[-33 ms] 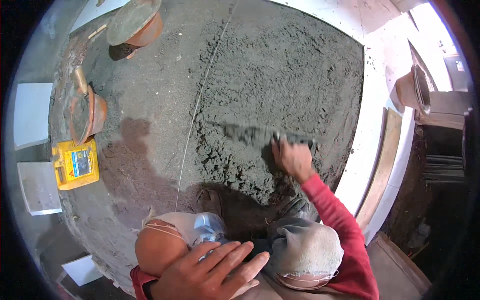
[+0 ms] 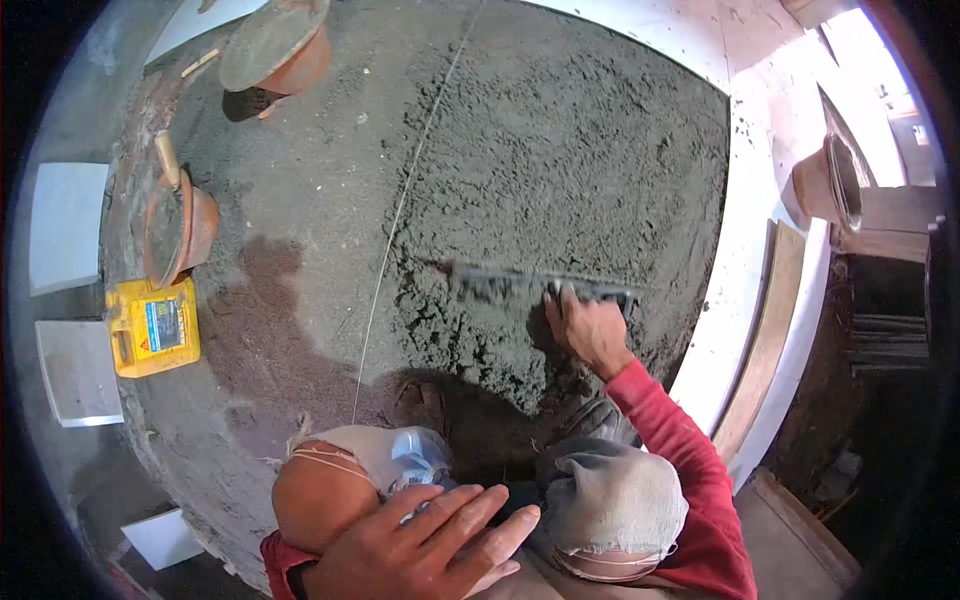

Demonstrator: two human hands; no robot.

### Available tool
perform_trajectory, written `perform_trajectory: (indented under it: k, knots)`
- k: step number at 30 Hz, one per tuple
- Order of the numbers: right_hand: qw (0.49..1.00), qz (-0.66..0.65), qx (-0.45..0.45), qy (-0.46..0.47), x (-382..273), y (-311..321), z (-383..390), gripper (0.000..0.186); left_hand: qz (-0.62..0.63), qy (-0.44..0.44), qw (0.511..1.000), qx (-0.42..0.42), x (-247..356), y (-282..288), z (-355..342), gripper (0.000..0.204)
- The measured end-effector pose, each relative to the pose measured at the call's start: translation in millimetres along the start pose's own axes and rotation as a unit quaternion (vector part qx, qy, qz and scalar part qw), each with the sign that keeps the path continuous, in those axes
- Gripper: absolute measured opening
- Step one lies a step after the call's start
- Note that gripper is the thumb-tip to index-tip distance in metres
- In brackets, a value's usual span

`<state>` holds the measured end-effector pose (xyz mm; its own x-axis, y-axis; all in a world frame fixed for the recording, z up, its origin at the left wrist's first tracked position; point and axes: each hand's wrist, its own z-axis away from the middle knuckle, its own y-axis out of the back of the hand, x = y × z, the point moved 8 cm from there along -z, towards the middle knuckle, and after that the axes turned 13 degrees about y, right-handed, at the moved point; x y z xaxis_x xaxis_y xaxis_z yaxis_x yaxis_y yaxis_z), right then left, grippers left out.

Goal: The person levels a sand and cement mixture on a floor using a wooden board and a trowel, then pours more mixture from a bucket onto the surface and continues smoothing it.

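Grey mortar (image 2: 570,190) right of the string (image 2: 401,200) is probably flatter: the trowel (image 2: 515,278), gripped by the right hand (image 2: 592,328), has slid toward the string's near end; left hand (image 2: 425,548) fingers outstretched

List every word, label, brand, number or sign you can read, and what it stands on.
Yellow jug: printing on its blue-and-white label, wording not copied here; the fine print is too small to read.
Trowel in the right hand: no lettering I can make out.
Elsewhere: nothing legible.
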<state>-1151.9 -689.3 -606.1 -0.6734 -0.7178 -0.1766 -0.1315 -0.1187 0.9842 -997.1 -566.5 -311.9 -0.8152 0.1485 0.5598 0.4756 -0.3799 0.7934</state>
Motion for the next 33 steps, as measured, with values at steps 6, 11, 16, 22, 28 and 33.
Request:
perform_trajectory:
  k: [6,11,16,22,28,33]
  knots:
    - [0.974,0.087,0.186,-0.099,118,34,-96,0.029,0.021,0.003,1.000,0.004,10,0,15,0.042]
    - [0.981,0.096,0.134,-0.100,131,2,-184,0.035,0.007,0.027,0.999,0.015,10,2,22,0.041]
    - [0.997,0.026,0.069,-0.016,11,-34,-133,0.034,0.025,0.026,0.999,0.029,1,8,21,0.040]
    - [0.993,0.009,0.044,0.110,-15,-7,-65,0.031,-0.013,-0.044,0.999,-0.016,2,8,29,0.040]
    - [0.951,0.135,0.135,-0.244,182,35,-70,0.042,0.034,-0.011,0.999,-0.007,-3,11,49,0.041]
    - [0.971,0.042,0.035,-0.232,118,-4,-13,0.039,0.046,-0.013,0.999,0.003,-9,16,52,0.042]
